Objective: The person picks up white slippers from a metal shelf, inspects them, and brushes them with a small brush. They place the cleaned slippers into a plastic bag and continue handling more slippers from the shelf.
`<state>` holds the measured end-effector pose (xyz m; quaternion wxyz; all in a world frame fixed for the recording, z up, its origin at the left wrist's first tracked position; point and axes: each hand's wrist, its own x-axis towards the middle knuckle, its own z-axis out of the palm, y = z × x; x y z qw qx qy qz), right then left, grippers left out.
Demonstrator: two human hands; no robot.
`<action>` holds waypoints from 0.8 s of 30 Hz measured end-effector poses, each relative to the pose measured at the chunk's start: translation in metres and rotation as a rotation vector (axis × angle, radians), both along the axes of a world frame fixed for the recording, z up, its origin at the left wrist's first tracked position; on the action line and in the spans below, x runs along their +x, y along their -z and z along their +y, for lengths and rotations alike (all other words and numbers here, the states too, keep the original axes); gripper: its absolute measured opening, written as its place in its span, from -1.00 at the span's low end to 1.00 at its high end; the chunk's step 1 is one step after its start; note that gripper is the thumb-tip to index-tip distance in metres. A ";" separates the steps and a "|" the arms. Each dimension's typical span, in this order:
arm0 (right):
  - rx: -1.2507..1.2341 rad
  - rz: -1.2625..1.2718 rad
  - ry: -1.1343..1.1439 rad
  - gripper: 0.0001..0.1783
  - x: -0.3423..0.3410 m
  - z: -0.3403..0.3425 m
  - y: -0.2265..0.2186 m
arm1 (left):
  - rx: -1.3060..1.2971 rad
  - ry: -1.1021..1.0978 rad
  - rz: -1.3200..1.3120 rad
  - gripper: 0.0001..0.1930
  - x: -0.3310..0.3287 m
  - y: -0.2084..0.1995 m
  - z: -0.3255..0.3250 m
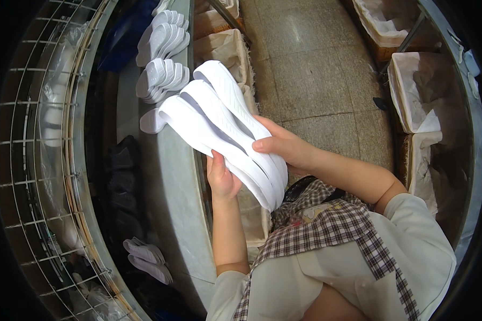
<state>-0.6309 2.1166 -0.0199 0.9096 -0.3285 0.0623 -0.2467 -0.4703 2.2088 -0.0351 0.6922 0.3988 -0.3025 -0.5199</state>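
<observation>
Both hands hold a fanned stack of white shoe soles [214,115] in front of my body. My left hand [223,179] grips the near left side low down, its thumb up against the sole edge. On the other side my right hand [284,144] is closed round the stack, thumb lying across the white sidewall. The far ends of the soles spread apart, while their near ends sit pressed together. Just beyond them, a single pale sole [152,122] lies on the worktable [185,214], partly covered by the held stack.
Rows of pale soles [163,77] stand at the table's far end. Black soles [124,182] line its left side, with a grey pair [147,259] nearer. A wire rack [48,142] rises at left. Cloth-lined bins [412,96] stand along the right of the tiled floor [316,69].
</observation>
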 end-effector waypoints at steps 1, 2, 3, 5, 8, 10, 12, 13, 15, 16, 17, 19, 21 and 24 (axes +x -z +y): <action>-0.010 0.004 -0.002 -0.12 0.005 0.004 0.000 | 0.000 -0.034 -0.018 -0.36 0.001 0.001 0.003; -0.021 0.008 -0.006 -0.13 0.010 0.008 -0.001 | -0.018 -0.072 -0.039 -0.35 0.003 0.002 0.007; -0.031 0.030 -0.002 -0.13 0.013 0.013 -0.002 | -0.030 -0.114 -0.041 -0.41 0.005 0.004 0.010; -0.046 0.083 0.013 -0.14 0.020 0.021 -0.003 | -0.073 -0.199 -0.048 -0.51 0.008 0.009 0.016; -0.066 0.090 0.016 -0.14 0.024 0.030 -0.005 | -0.072 -0.123 0.050 -0.33 0.018 0.015 0.025; -0.092 0.072 0.022 -0.14 0.024 0.033 -0.006 | -0.080 -0.137 0.113 -0.35 0.019 0.022 0.029; -0.110 0.082 0.017 -0.14 0.023 0.034 -0.007 | -0.115 -0.112 0.246 -0.40 0.018 0.028 0.031; -0.119 0.091 0.011 -0.15 0.022 0.034 -0.007 | -0.123 -0.130 0.220 -0.42 0.016 0.030 0.031; -0.148 0.105 0.002 -0.14 0.020 0.035 -0.005 | -0.151 -0.136 0.237 -0.46 0.011 0.034 0.032; -0.169 0.110 -0.001 -0.13 0.019 0.035 -0.004 | -0.144 -0.125 0.300 -0.46 0.009 0.035 0.031; -0.193 0.096 0.001 -0.13 0.017 0.035 -0.003 | -0.137 -0.112 0.370 -0.47 0.006 0.036 0.030; -0.199 0.134 0.007 -0.11 0.014 0.035 0.000 | -0.108 -0.125 0.420 -0.46 0.000 0.035 0.028; -0.217 0.131 0.016 -0.10 0.009 0.034 0.002 | -0.124 -0.085 0.405 -0.46 -0.005 0.033 0.023; -0.257 0.120 0.033 -0.08 -0.001 0.031 0.002 | -0.123 -0.044 0.388 -0.47 -0.014 0.029 0.014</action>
